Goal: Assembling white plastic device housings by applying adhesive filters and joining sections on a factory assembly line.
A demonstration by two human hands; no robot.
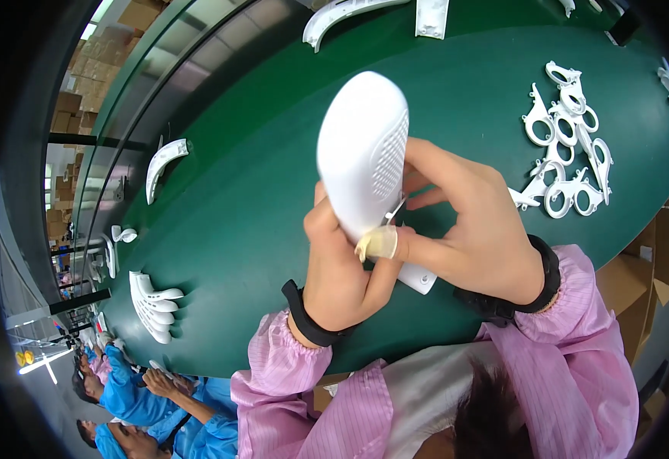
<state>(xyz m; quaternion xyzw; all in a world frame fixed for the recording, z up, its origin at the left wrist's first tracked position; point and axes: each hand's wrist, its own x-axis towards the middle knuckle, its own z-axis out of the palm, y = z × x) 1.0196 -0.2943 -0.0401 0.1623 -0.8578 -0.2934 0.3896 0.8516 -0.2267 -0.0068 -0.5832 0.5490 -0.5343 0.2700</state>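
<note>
A white plastic housing [359, 145], rounded at its upper end and dotted with a grid of small vent holes on its right side, is raised over the green table. My left hand [338, 268] is closed around its lower left part. My right hand [476, 222] grips the right side, fingers behind and thumb in front. A pale yellow finger cot [379, 243] covers the right thumb's tip. Close to that thumb shows a thin light piece too small to name. A narrow white end [418, 278] sticks out below my hands; its link to the housing is hidden.
White ring-shaped plastic parts [568, 145] lie piled at the right. Curved white shells [153, 306] are grouped at the left, with a single shell [165, 164] farther back. Cardboard boxes [640, 275] stand beyond the right edge. People in blue [147, 390] work at the lower left.
</note>
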